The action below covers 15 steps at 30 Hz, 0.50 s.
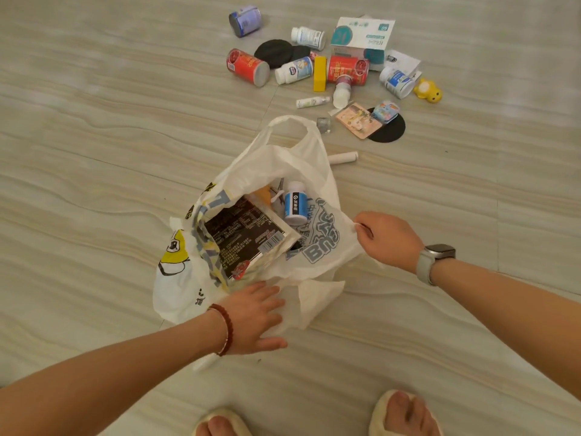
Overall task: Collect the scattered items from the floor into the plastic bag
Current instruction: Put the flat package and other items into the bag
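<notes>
Slippered feet (314, 416); left hand (254, 319) flat, right hand (388, 240) pinching plastic bag (317, 171) with bottle (295, 202), packet (243, 236).

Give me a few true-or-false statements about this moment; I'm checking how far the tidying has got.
1. The right hand pinches the edge of the plastic bag. True.
2. The blue-labelled bottle lies on the bare floor. False: it is inside the bag.
3. The left hand rests flat on the bag. True.
4. The yellow toy is already bagged. False: it sits on the floor among the scattered items.
5. The left hand holds a red can. False: it holds nothing.
</notes>
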Tool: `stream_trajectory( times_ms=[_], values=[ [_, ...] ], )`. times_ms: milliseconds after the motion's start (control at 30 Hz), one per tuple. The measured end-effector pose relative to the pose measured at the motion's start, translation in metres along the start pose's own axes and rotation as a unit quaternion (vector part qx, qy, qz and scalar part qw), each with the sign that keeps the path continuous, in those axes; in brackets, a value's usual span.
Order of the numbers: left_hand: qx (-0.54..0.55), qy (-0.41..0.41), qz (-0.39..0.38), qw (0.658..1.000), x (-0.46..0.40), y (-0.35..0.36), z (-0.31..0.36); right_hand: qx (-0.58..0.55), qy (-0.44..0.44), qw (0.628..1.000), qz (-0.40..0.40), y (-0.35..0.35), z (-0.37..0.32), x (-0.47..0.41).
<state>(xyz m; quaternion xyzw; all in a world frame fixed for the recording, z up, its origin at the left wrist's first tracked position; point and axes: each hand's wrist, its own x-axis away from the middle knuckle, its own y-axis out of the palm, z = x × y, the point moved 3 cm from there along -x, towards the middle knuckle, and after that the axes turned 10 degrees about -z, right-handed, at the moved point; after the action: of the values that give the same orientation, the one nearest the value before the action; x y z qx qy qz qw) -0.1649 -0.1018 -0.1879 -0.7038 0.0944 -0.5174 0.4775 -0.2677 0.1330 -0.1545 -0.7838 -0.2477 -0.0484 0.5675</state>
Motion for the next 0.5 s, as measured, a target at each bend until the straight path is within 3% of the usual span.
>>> stream_trajectory(
  times_ms=[100,233,367,500],
  values=[
    [0.115,0.003,0.143,0.983,0.006,-0.017,-0.008,0.055,-0.025,0.997,0.042,0.007,-0.011,-0.004],
    [0.106,-0.074,0.278,0.952,-0.001,-0.056,-0.023,0.110,-0.025,0.993,0.041,0.007,-0.034,-0.020],
    [0.128,-0.212,0.265,0.932,-0.018,-0.076,-0.054,0.081,-0.050,0.995,0.009,0.010,-0.047,-0.034],
    [0.139,-0.209,0.174,0.952,-0.041,-0.071,-0.069,-0.029,-0.035,0.998,-0.043,0.018,-0.036,-0.033]
  ],
)
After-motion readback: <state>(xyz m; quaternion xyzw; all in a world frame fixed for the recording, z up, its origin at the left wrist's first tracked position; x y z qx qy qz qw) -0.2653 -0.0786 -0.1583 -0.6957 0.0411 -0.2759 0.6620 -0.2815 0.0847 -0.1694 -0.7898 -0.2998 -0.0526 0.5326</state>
